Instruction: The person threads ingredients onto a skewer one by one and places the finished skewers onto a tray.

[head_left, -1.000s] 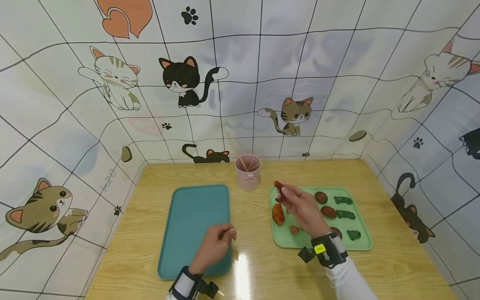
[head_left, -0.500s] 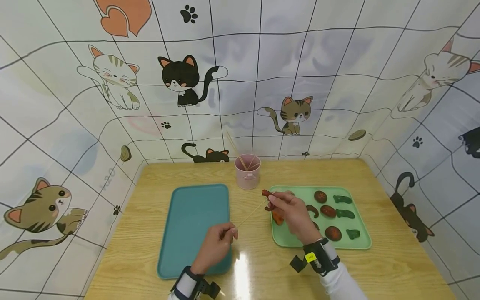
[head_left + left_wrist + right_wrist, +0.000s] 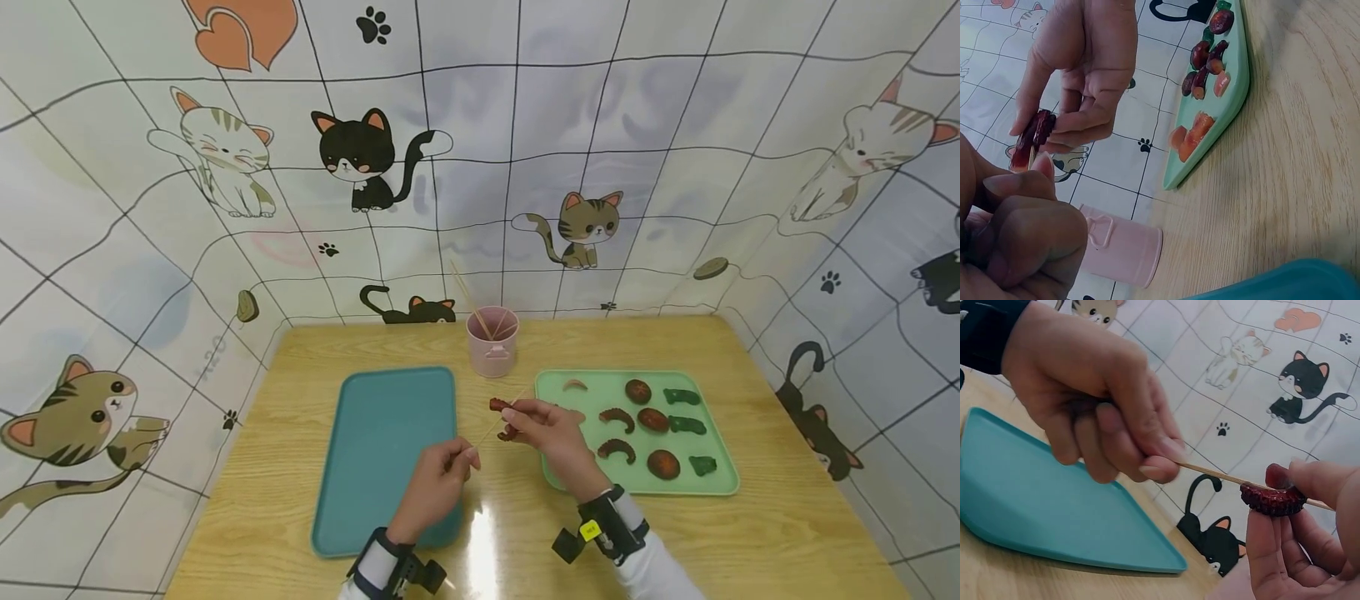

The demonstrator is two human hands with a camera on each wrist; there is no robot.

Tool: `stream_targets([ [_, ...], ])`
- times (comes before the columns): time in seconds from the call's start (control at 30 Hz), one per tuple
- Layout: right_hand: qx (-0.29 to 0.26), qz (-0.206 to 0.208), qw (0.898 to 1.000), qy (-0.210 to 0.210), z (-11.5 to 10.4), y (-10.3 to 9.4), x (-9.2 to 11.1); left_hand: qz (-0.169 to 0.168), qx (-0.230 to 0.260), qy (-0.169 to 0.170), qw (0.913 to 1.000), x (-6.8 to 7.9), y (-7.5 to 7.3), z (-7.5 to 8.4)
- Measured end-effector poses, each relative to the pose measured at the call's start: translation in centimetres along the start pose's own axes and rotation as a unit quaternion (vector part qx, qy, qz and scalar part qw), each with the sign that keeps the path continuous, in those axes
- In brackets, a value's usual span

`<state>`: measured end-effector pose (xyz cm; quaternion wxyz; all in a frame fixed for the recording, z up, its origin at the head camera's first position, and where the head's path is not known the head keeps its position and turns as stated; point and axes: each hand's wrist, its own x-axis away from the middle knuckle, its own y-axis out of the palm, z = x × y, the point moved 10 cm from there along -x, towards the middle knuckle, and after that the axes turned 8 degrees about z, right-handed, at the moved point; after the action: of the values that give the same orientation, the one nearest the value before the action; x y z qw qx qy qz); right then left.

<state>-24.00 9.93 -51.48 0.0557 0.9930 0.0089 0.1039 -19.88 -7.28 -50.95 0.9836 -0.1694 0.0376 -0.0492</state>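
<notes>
In the head view my left hand point(image 3: 435, 483) pinches one end of a thin bamboo skewer point(image 3: 1213, 472) between thumb and forefinger, over the right edge of the blue-green tray point(image 3: 393, 442). My right hand point(image 3: 555, 437) grips a dark red, curved piece with a ridged edge, resembling an octopus tentacle point(image 3: 1271, 500). The skewer runs through this piece, and its far end shows beyond it by the right fingers in the right wrist view. Both hands are raised, with the tentacle a short way along from the left fingertips.
On the right lies a green tray point(image 3: 600, 383) holding several food pieces: curved tentacles point(image 3: 617, 450), round brown mushroom-like caps point(image 3: 663, 464) and green pieces point(image 3: 687, 425). A pink bucket point(image 3: 492, 357) with skewers point(image 3: 467, 292) stands at the back by the cat-patterned wall.
My right hand has moved left and slightly down from over the green tray, bringing the tentacle along the skewer toward my left hand. The left hand has stayed nearly still.
</notes>
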Motion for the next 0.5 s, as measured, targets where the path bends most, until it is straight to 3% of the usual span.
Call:
stream_targets([
  [0.2, -0.011, -0.019, 1.0, -0.001, 0.4, 1.6, 0.5, 0.008, 0.008, -0.014, 0.9998, -0.2, 0.0, -0.1],
  [0.5, -0.014, -0.004, 1.0, 0.017, 1.6, 2.3, 0.7, 0.014, 0.011, -0.013, 0.9997, -0.3, 0.0, -0.1],
])
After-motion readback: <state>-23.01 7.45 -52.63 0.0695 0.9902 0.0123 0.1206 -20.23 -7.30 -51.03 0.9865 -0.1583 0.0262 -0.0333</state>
